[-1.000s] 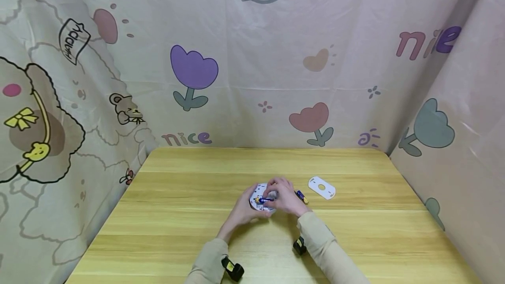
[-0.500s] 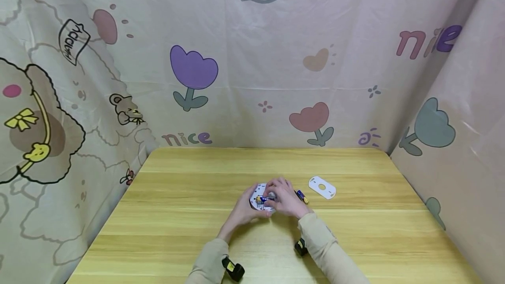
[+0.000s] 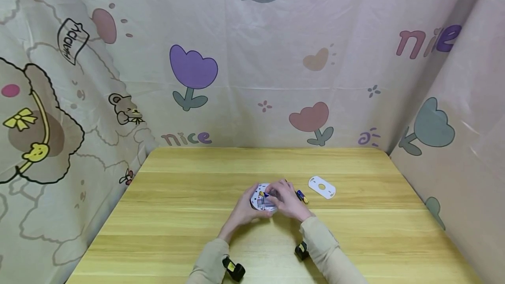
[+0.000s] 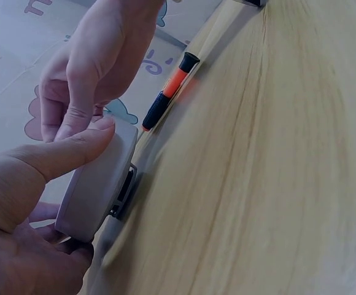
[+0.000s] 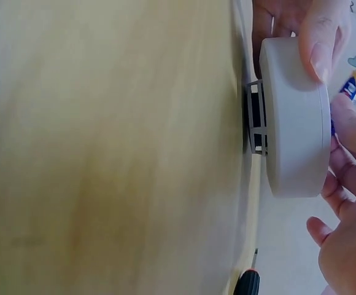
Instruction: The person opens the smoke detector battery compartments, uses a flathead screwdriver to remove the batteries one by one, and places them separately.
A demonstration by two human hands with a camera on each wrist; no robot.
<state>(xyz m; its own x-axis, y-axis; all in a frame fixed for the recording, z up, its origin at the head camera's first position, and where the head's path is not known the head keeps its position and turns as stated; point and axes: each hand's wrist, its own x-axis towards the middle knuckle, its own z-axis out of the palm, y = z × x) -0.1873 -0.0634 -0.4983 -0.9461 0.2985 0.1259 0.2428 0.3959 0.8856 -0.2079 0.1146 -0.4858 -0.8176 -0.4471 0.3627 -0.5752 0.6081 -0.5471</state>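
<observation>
My left hand [image 3: 243,210] holds a white rounded device [image 3: 255,193] by its edge, with its open battery compartment [image 3: 263,204] facing up. In the left wrist view, the thumb lies along the side of its casing [image 4: 95,190]. A small black-and-grey bracket [image 5: 258,120] sticks out from the casing in the right wrist view. Above the compartment, my right hand [image 3: 288,200] pinches a blue-and-yellow battery [image 3: 262,194] between thumb and fingers; the battery is tilted, its yellow end pointing left. The right fingers hide part of the device.
Just right of my right hand lies another blue-and-yellow battery [image 3: 302,196]. A black-and-orange screwdriver [image 4: 170,91] lies on the wooden table [image 3: 177,214]. Farther right is a white oblong plate [image 3: 321,187] with a round hole. A printed curtain [image 3: 244,56] stands behind the table.
The battery in my right hand has moved up from the compartment and tilted, so more of the compartment shows. The right hand has shifted slightly; the left hand keeps its hold.
</observation>
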